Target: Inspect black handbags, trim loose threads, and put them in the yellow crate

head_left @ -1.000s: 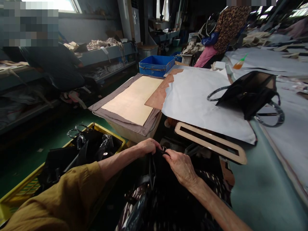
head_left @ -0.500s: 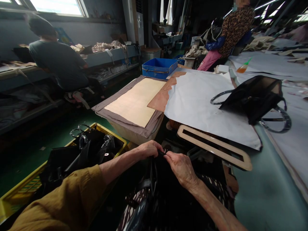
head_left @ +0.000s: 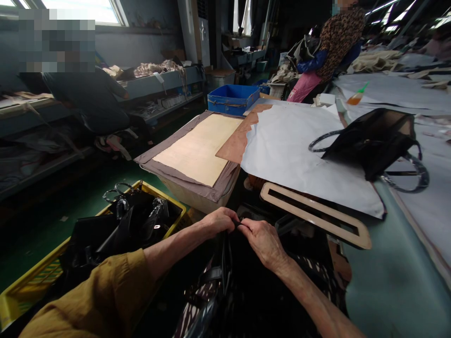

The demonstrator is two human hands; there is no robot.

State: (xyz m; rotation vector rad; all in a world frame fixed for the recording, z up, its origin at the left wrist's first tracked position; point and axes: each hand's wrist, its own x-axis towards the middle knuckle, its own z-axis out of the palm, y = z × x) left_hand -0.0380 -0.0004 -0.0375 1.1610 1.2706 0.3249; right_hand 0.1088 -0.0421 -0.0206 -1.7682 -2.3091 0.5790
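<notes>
A black handbag (head_left: 253, 286) lies in my lap, dark against patterned clothing. My left hand (head_left: 219, 222) pinches its far edge, fingers bent and closed. Right beside it, my right hand (head_left: 262, 241) grips the same edge between thumb and fingers. The two hands nearly touch at the fingertips. A black strap or handle (head_left: 225, 263) hangs down just below my left hand. What lies between the fingertips is mostly hidden, and the bag's lower part is too dark to make out.
At the left stands a yellow crate (head_left: 178, 218) holding several black bags. A pale slotted frame (head_left: 317, 216) juts from the table edge. Another black handbag (head_left: 373, 141) stands on white sheeting (head_left: 289, 141). Beyond are a board-topped bin (head_left: 197, 150), a blue crate (head_left: 232, 101) and two people.
My hands stay at the bag's edge, with the fingertips shifted slightly. The standing person at the back has leaned a little to the left.
</notes>
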